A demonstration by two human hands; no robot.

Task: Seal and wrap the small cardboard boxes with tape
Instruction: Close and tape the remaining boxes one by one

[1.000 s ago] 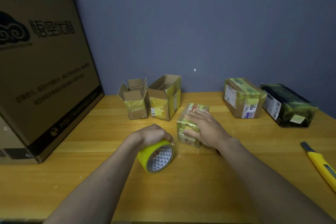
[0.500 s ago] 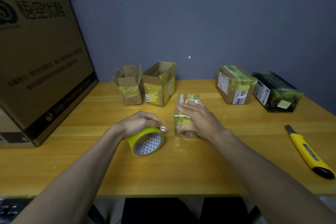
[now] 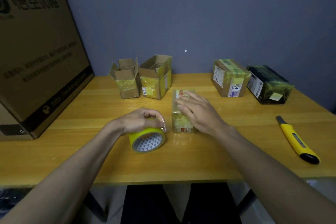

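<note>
Your left hand (image 3: pixel 143 120) was curled over the top of the yellow tape roll (image 3: pixel 147 140), grasping it, with the fingertips pinching what looked like a clear strip of tape at the roll's right edge. The roll stood on its rim on the wooden table (image 3: pixel 91 151), its patterned core facing you. Your right hand (image 3: pixel 198 112) lay flat with straight fingers on the top of the small taped box (image 3: pixel 181 122), pressing it rather than gripping it; the fingers were slightly blurred.

That box stood near the middle of the table, just to the right of the roll and apart from it. It was already covered in yellowish tape, with a printed label partly visible at the far end of its top.

Behind it, toward the wall, two open cardboard boxes stood side by side and touching: a smaller open box (image 3: pixel 127 85) on the left with its flaps raised, and a larger open box (image 3: pixel 157 82) on the right. Both carried yellow tape on their sides.

At the far right stood a sealed brown box (image 3: pixel 230 80) marked 004 and, just beside it, a black wrapped parcel (image 3: pixel 269 85). A yellow utility knife (image 3: pixel 298 142) lay on the table's right side, well apart from both hands. A large printed carton (image 3: pixel 36 51) occupied the left end of the table.
</note>
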